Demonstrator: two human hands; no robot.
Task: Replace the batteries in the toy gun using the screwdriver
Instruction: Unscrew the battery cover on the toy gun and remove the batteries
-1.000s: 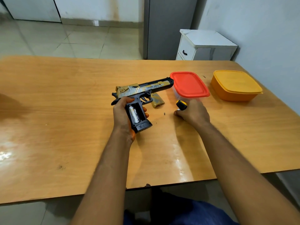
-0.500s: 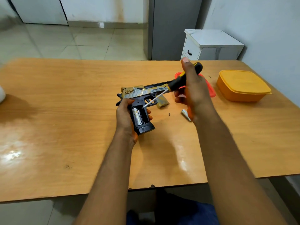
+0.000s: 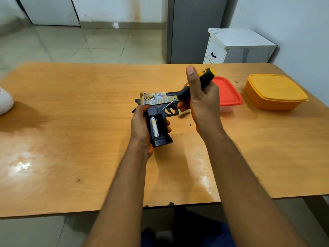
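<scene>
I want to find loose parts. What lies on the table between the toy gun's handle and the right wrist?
In the head view, one small dark screw lies on the bare table there.

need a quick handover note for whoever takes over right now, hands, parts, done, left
Left hand holds the toy gun by its grip, battery bay open toward the camera.
Right hand holds the screwdriver, tip at the bay's top.
One battery sits in the bay; the other slot is empty.
Cover and screw lie on the table.
Left: remove that battery, fit new ones, refit cover.
</scene>
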